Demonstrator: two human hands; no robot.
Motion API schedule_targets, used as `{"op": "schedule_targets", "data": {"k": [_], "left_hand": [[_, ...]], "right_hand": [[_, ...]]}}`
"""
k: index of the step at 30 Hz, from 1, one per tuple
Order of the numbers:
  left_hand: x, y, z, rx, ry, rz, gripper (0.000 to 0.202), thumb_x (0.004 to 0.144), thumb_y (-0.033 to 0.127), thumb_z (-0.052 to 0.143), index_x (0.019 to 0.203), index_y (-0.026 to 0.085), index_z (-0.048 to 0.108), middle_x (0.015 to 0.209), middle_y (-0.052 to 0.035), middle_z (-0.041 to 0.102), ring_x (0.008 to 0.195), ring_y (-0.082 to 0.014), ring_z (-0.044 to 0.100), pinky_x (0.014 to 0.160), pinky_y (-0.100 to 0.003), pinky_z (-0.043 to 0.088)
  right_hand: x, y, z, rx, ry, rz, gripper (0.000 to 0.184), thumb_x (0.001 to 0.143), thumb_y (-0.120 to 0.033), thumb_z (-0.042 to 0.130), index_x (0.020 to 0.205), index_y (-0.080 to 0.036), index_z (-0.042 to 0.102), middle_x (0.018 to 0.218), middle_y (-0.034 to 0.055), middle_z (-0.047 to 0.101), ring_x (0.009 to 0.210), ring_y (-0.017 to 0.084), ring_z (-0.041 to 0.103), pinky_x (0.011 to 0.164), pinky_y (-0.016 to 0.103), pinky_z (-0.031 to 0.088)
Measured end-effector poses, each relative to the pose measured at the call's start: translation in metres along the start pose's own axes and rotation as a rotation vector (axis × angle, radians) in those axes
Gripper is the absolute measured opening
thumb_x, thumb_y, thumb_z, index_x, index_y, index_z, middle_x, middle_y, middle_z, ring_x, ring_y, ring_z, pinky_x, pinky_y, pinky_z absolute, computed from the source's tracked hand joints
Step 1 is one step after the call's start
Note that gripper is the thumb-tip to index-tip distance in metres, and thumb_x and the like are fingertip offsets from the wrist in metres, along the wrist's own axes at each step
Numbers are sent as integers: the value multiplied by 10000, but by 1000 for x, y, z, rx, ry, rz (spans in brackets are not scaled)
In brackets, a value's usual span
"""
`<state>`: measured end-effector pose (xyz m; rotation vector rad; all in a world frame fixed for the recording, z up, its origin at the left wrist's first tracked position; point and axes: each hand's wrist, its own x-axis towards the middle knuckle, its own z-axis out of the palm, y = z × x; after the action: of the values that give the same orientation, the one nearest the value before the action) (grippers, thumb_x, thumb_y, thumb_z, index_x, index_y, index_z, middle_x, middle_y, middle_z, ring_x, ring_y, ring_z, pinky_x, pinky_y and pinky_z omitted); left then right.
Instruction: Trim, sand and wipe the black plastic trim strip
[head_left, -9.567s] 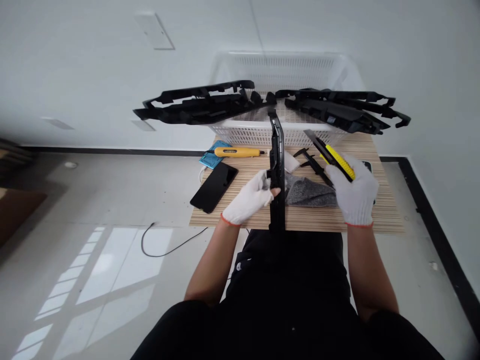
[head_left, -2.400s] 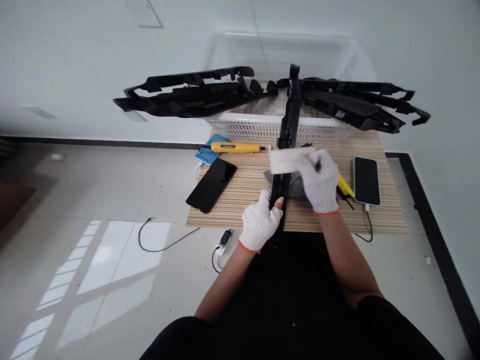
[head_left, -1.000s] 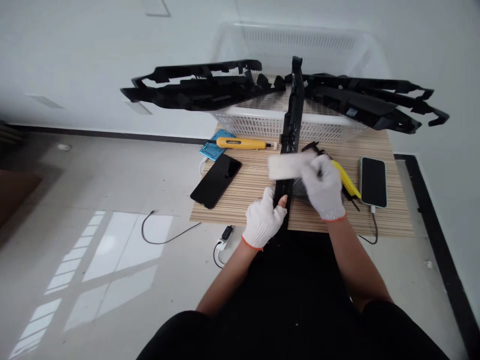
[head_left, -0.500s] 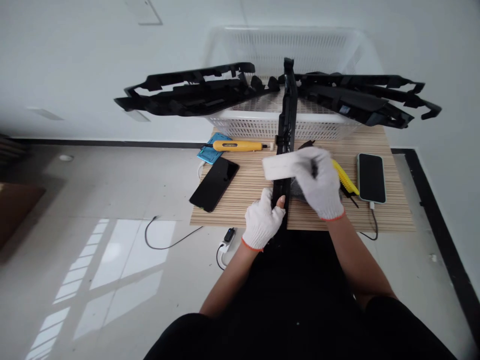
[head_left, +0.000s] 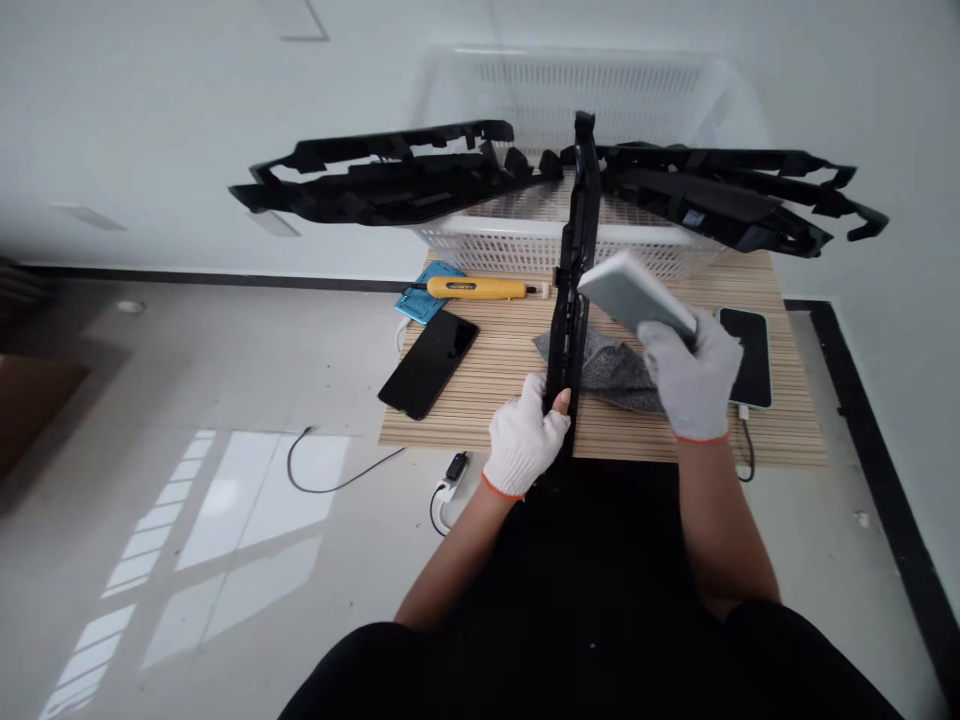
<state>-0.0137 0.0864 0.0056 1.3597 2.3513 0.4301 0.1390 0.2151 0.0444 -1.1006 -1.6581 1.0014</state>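
left hand (head_left: 527,432): grips the black strip (head_left: 573,290) low, likely steadying it
right hand (head_left: 694,378): holds a pale block (head_left: 637,294) just beside it
black strip: slants toward the basket (head_left: 491,230), perhaps for room

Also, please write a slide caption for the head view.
Gloved left hand grips a long black plastic part; gloved right hand holds a flat rectangular grey-white block.
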Motion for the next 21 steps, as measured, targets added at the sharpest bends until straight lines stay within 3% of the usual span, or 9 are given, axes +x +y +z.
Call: {"op": "schedule_targets", "data": {"k": [3, 5, 7, 9, 13, 16, 21], "left_hand": [[0, 0, 0, 4, 10, 9, 353, 1044, 473, 470, 1248, 214, 598, 872, -86, 778, 886, -312, 765, 702, -347, 421], [1, -1, 1, 4, 17, 16, 369, 1047, 469, 467, 1279, 208, 589, 882, -91, 781, 896, -313, 766, 712, -348, 430], [1, -1, 1, 7, 10, 21, 360, 1050, 466, 464, 1266, 210, 594, 891, -92, 781, 899, -311, 766, 715, -347, 434], [1, 0, 0, 12, -12, 21, 346, 1051, 468, 462, 1238, 213, 601, 880, -86, 777, 890, -306, 765, 708, -343, 432], [0, 1, -1, 24, -17, 15, 344, 1053, 473, 460, 1226, 209, 596, 861, -78, 769, 883, -293, 764, 700, -329, 431], [1, 1, -1, 21, -2, 21, 323, 1054, 468, 460, 1205, 217, 596, 886, -78, 775, 899, -283, 765, 709, -323, 439], [1, 0, -1, 48, -3, 19, 345, 1047, 496, 473, 1223, 223, 588, 853, -71, 769, 879, -275, 766, 708, -311, 452]], "right_hand": [[7, -8, -9, -3, -298, 215, 320, 845, -457, 763, 709, -202, 624, 541, -35, 525, 488, 112, 495, 431, 230, 382], [11, -11, -2, 17, -469, 362, 353, 810, -463, 792, 699, -202, 581, 555, -26, 556, 472, 102, 496, 404, 211, 362], [12, -11, 12, 112, -342, 460, 337, 825, -492, 768, 789, -210, 586, 597, -19, 596, 477, 109, 531, 399, 203, 391], [10, -9, 27, 199, -164, 457, 336, 847, -522, 740, 871, -220, 593, 624, -25, 612, 483, 116, 558, 408, 207, 429], [5, -5, 44, 155, -135, 301, 370, 846, -548, 760, 925, -214, 620, 644, -29, 617, 493, 125, 573, 440, 229, 466], [7, 1, 44, 120, 34, 191, 350, 902, -551, 696, 984, -218, 628, 698, -22, 630, 567, 138, 595, 505, 249, 499], [6, 8, 40, 31, 15, 63, 341, 936, -548, 654, 1005, -214, 645, 755, -7, 649, 693, 161, 637, 625, 274, 543]]}}
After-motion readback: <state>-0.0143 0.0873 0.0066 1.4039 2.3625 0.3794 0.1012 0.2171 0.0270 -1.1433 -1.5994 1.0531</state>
